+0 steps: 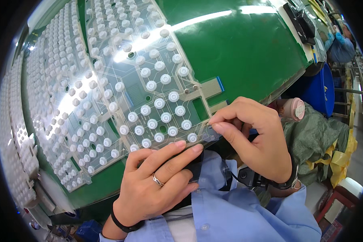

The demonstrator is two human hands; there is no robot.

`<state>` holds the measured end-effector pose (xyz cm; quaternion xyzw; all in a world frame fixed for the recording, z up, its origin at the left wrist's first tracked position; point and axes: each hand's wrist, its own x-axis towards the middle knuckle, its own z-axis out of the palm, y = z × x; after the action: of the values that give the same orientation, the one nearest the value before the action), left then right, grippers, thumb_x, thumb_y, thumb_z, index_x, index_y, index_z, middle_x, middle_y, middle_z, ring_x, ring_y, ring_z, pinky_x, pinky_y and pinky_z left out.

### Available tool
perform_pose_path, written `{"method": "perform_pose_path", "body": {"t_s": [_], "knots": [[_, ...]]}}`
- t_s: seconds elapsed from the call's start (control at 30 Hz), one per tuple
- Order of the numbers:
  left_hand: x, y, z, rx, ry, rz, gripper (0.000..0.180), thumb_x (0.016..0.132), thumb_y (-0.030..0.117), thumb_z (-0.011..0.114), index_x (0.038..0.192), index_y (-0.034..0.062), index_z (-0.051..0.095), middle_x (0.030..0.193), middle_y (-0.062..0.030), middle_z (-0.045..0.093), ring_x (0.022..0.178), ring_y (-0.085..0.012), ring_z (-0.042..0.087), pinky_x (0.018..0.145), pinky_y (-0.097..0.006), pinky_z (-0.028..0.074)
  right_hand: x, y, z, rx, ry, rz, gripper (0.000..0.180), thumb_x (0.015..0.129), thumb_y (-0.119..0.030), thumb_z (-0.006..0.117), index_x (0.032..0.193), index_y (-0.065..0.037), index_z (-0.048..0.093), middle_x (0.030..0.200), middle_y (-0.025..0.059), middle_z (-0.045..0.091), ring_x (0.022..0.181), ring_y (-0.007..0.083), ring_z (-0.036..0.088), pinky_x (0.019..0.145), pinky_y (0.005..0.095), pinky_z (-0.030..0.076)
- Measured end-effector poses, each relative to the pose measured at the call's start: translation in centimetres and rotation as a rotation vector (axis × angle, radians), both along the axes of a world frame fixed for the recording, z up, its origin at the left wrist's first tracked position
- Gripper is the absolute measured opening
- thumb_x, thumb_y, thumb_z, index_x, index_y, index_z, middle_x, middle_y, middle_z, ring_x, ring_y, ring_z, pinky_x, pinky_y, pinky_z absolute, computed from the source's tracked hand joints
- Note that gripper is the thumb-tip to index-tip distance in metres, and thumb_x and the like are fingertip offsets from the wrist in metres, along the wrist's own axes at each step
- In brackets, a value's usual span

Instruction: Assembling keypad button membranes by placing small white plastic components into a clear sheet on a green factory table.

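Note:
A clear keyboard membrane sheet with white rubber domes and fine printed traces lies on the green table. My left hand, ringed on one finger, rests at its near edge. The fingers are stretched out, index and middle fingertips on the sheet beside the nearest domes. At the sheet's near right corner, my right hand is closed in a pinch, thumb and index fingertip together. What lies between those fingertips is too small to tell. Just below them a clear film flap shows. A flat ribbon tail sticks out from the sheet's right edge.
More domed membrane sheets overlap to the left. The green tabletop extends to the right, with a black device near its far edge. Beyond stand a blue bin, a pink cup and a dark green bag.

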<state>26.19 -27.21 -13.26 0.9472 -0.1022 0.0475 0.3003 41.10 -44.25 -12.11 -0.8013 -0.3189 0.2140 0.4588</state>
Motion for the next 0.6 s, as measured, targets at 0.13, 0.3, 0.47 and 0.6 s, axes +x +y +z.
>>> {"method": "perform_pose_path", "body": {"t_s": [0.13,0.3,0.47,0.6], "knots": [[0.04,0.01,0.11,-0.007,0.009,0.002,0.021,0.074,0.03,0.075,0.078,0.0141,0.062,0.123,-0.0027,0.065,0.115,-0.0229,0.057,0.085,-0.035,0.038,-0.02,-0.01,-0.18,0.0,-0.029,0.001,0.008,0.082,-0.001,0.067,0.09,0.0,0.07,0.076,0.0047,0.063,0.056,0.0072,0.049,0.051,0.0217,0.036],[0.04,0.02,0.13,-0.01,0.019,0.005,0.021,0.075,0.03,0.075,0.078,0.0141,0.062,0.123,-0.0027,0.065,0.115,-0.0229,0.057,0.085,-0.035,0.038,-0.07,0.07,-0.19,-0.011,-0.019,-0.011,0.009,0.082,-0.001,0.067,0.09,-0.001,0.071,0.077,0.0048,0.063,0.057,0.0073,0.049,0.051,0.0217,0.036],[0.08,-0.01,0.12,-0.016,0.014,0.009,0.021,0.075,0.031,0.074,0.078,0.014,0.062,0.122,-0.0028,0.066,0.115,-0.0229,0.057,0.085,-0.035,0.038,-0.03,0.03,-0.21,-0.018,-0.013,-0.015,0.009,0.081,-0.001,0.067,0.09,-0.001,0.071,0.077,0.0045,0.063,0.058,0.0075,0.049,0.052,0.0218,0.036],[0.03,-0.04,0.1,-0.015,0.016,0.012,0.021,0.076,0.031,0.074,0.078,0.014,0.062,0.122,-0.0025,0.066,0.115,-0.0227,0.057,0.085,-0.035,0.038,-0.08,0.07,-0.13,-0.025,-0.005,-0.021,0.01,0.081,-0.001,0.067,0.09,-0.001,0.071,0.077,0.0042,0.063,0.058,0.0075,0.048,0.052,0.0218,0.036]]}}
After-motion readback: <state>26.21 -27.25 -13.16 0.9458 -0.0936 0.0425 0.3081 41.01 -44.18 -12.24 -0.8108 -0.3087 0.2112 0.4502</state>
